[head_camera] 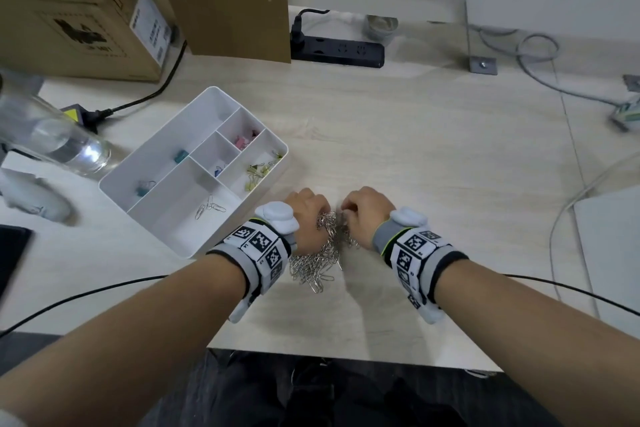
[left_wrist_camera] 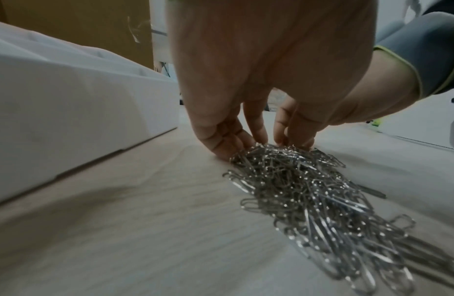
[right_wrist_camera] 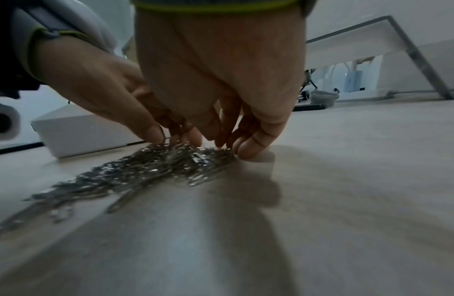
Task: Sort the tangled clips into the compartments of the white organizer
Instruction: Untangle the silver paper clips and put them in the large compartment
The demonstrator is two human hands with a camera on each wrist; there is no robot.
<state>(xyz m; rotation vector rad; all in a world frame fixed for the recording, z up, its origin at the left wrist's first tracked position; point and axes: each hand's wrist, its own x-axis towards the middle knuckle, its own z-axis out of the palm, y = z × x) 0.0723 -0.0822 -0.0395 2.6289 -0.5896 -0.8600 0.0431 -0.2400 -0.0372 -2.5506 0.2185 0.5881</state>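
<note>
I judge this the untangling step: my left hand (head_camera: 306, 215) and right hand (head_camera: 363, 215) meet at the far end of the silver paper-clip tangle (head_camera: 320, 262), fingertips bent down into it, seemingly pinching strands, though what exactly each has I cannot tell; the tangle lies on the pale wood desk (head_camera: 433, 149), just beside the white organizer (head_camera: 277, 177) at ten o'clock; next I'd need to work one clip free, then carry it to the near compartment holding loose paper clips (head_camera: 209, 206); cardboard boxes (head_camera: 69, 3) at eleven, power strip (head_camera: 341, 50) at twelve
</note>
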